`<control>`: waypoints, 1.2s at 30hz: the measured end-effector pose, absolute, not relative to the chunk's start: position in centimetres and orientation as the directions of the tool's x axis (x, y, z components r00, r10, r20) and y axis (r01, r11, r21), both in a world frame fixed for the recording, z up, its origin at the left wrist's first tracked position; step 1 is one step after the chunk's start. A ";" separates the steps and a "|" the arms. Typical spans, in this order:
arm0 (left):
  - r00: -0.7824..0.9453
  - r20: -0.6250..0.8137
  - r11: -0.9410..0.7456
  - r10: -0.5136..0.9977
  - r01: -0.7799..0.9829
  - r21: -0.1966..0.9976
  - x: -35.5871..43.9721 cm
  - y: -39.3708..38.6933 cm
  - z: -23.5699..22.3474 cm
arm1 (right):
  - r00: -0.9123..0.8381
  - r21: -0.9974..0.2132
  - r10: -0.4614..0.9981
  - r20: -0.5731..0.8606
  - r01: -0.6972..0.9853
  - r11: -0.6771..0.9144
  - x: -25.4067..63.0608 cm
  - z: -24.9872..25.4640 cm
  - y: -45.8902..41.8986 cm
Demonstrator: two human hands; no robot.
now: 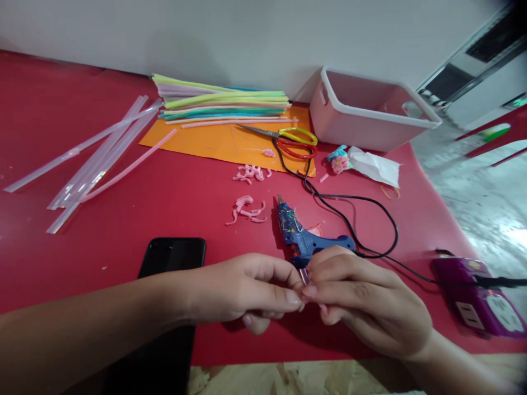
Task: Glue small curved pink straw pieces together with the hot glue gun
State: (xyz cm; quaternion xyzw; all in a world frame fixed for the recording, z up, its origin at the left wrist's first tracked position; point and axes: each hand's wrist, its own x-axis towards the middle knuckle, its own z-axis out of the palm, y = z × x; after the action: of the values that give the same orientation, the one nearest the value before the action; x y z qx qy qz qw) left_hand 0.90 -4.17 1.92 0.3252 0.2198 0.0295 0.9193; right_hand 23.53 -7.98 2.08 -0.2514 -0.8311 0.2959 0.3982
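Close to the table's front edge, my left hand [259, 291] and my right hand [366, 299] meet with their fingertips pinched together. A bit of pink pipe cleaner [324, 309] pokes out between the fingers of my right hand; the rest of it is covered. What my left fingertips pinch is hidden. Just beyond the hands lies a blue glue gun [302, 241], its nozzle pointing away and a clear glue stick in its rear. Curled pink pipe cleaner pieces [247, 211] and a second small pink cluster [252, 173] rest farther back on the red table [164, 214].
A black phone [175, 255] lies under my left forearm. Clear glue sticks [99, 159] are at the left; bundled coloured pipe cleaners [222, 101], scissors [296, 140] and a plastic bin [370, 123] are at the back. A black cord [370, 198] runs to a purple power strip [473, 296].
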 end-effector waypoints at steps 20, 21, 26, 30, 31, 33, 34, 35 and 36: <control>0.811 -0.314 0.577 0.493 -0.035 0.816 0.9 -4.6 2.2 | -0.456 -0.774 0.787 0.415 0.278 0.569 23.8 2.3 -8.3; 0.792 -0.263 0.507 0.550 -0.067 0.859 0.9 -4.7 2.1 | -0.425 -0.823 0.824 0.376 0.255 0.507 23.7 2.3 -8.5; 0.741 -0.032 0.077 0.671 -0.027 0.997 0.8 -5.0 2.0 | -0.442 -0.999 0.896 0.031 -0.030 0.020 23.2 2.1 -9.3; 0.754 0.048 -0.094 0.655 0.018 0.995 0.7 -5.1 1.9 | -0.490 -0.920 0.846 -0.211 -0.193 -0.341 22.7 2.1 -9.6; 0.753 0.077 -0.130 0.654 0.011 0.991 0.7 -5.1 1.9 | -0.501 -0.901 0.833 -0.234 -0.209 -0.379 22.7 2.0 -9.6; 0.746 0.133 -0.190 0.652 -0.009 0.982 0.7 -5.1 1.9 | -0.517 -0.874 0.815 -0.261 -0.231 -0.427 22.6 2.0 -9.5; 0.742 0.158 -0.213 0.651 -0.021 0.977 0.7 -5.1 2.0 | -0.523 -0.863 0.810 -0.267 -0.245 -0.442 22.6 2.0 -9.5; 0.740 0.176 -0.230 0.649 -0.030 0.973 0.7 -5.2 2.0 | -0.529 -0.852 0.805 -0.268 -0.260 -0.454 22.6 1.9 -9.5; 0.739 0.191 -0.242 0.647 -0.038 0.969 0.7 -5.2 2.0 | -0.535 -0.841 0.801 -0.267 -0.276 -0.465 22.6 1.9 -9.5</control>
State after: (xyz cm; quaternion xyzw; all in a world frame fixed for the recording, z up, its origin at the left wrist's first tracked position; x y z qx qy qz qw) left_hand 0.71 -5.17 1.98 0.7306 0.2082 0.2955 0.5793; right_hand 22.57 -9.48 1.90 -0.3389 -0.3875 0.7857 0.3429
